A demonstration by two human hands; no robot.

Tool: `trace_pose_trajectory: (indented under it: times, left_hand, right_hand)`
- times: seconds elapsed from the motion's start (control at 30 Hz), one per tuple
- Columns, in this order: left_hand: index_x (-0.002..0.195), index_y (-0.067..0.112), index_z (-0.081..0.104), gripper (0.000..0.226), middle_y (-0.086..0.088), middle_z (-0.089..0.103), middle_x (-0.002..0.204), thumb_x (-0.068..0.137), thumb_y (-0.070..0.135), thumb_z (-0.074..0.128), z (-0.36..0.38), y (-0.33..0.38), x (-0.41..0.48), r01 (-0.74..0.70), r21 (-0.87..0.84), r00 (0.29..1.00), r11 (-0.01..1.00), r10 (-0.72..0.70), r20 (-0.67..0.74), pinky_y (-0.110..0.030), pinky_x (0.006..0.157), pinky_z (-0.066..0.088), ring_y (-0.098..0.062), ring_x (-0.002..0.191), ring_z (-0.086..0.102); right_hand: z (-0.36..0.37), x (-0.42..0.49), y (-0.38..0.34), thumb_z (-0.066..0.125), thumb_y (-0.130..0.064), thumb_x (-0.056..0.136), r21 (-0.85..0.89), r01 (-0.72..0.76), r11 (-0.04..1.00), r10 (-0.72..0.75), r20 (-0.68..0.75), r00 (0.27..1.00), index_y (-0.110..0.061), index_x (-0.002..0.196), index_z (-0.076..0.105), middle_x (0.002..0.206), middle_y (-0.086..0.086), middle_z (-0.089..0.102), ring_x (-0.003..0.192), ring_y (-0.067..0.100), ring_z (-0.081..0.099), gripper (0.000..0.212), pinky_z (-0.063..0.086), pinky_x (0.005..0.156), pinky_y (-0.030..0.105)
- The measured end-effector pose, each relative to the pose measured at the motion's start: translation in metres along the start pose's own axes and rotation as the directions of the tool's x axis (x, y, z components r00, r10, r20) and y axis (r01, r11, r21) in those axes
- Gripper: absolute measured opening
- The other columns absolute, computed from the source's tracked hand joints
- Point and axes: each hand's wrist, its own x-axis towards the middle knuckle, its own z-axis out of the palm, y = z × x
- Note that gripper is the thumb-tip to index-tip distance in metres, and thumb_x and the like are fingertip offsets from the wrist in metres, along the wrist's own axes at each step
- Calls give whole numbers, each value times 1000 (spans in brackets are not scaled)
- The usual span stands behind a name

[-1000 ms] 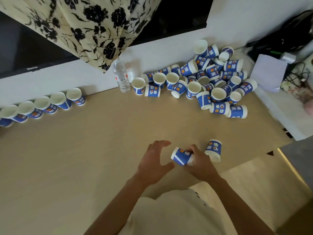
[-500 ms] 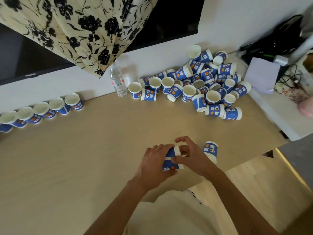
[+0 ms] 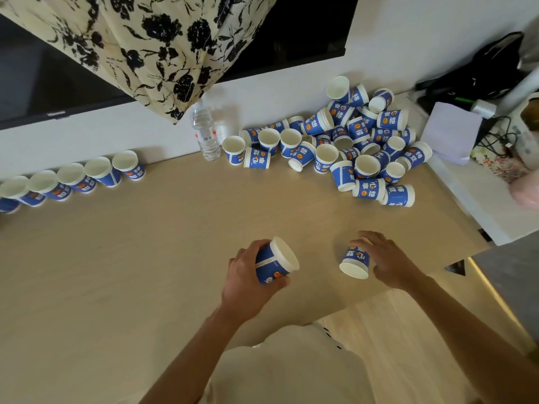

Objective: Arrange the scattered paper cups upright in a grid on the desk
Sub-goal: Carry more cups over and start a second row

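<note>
My left hand (image 3: 243,275) grips a blue-and-white paper cup (image 3: 275,262), tilted with its mouth up and to the right, just above the wooden desk (image 3: 145,258). My right hand (image 3: 385,259) has its fingers curled over the base of a second cup (image 3: 354,260) that stands mouth-down near the desk's front edge. A large heap of the same cups (image 3: 344,144) lies jumbled at the back right by the wall. A row of several upright cups (image 3: 73,177) runs along the back left.
A clear water bottle (image 3: 205,132) stands at the back by the wall. A floral cloth (image 3: 140,45) hangs over a dark screen above. A white side surface (image 3: 472,193) with paper, cables and a black bag adjoins the desk at right.
Both hands were together on one cup. My left hand has carried it to the left, and my right hand has moved right onto the mouth-down cup.
</note>
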Motion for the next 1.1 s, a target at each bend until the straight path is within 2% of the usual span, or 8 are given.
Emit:
trace_pose_trajectory:
  times: [0.1,0.27,0.37,0.5,0.67,0.83,1.0,1.1]
  left_hand:
    - [118,43,52,62,24,63,104,65,39,84,-2,-4,-3,28,-32,999,999,-29,-28,-39,81,57,-8,95,63]
    - [120,40,55,62,16,67,106,65,43,83,-8,-14,-7,75,-88,995,993,-80,-59,-38,77,58,-9,95,65]
    - [117,45,53,62,17,66,106,62,50,80,-14,-21,-11,110,-119,988,987,-122,-96,-37,79,58,-10,97,64]
    - [114,52,49,64,21,59,104,64,41,87,-26,-30,-19,157,-143,970,977,-179,-162,-29,82,54,-8,100,60]
    - [116,41,57,65,24,54,105,57,51,82,-61,-54,-28,182,-198,926,963,-235,-295,-22,81,46,-5,104,50]
    - [112,43,51,64,24,54,103,65,25,91,-117,-91,-42,274,-238,829,932,-354,-433,-9,72,39,-11,101,53]
    - [121,31,56,66,19,58,107,65,28,91,-177,-131,-62,349,-303,694,887,-462,-552,-12,72,39,1,100,55]
    - [122,31,57,65,16,61,107,66,27,90,-208,-155,-71,373,-332,617,867,-498,-609,-11,73,40,-6,100,57]
  right_hand:
    - [3,-3,9,58,9,65,-102,93,990,-88,52,995,-29,146,44,154,-9,33,145,16,29,91,38,102,31]
    - [14,8,1,71,-8,69,-120,194,974,-189,51,981,-32,137,54,141,-10,46,138,17,40,75,29,98,26]
    - [18,20,-11,74,-18,66,-129,254,958,-249,56,967,-33,135,55,136,-11,51,134,14,43,73,32,101,29]
    - [20,37,-37,82,-29,61,-76,274,959,-277,-29,961,-29,127,59,129,-10,55,123,17,51,70,34,97,29]
    - [21,67,-106,87,-37,56,195,220,956,-182,-192,964,-27,117,60,112,-14,53,105,14,55,68,40,85,31]
    - [20,103,-209,92,-24,63,619,203,759,-118,-176,977,-30,111,61,107,-16,62,99,4,59,58,41,79,11]
    - [21,148,-319,91,-34,65,750,162,642,-160,-75,984,-34,116,59,112,-12,68,104,9,63,61,49,86,27]
    - [19,174,-386,92,-27,68,772,155,617,-215,-25,976,-35,117,58,115,-12,67,107,9,63,60,51,86,28]
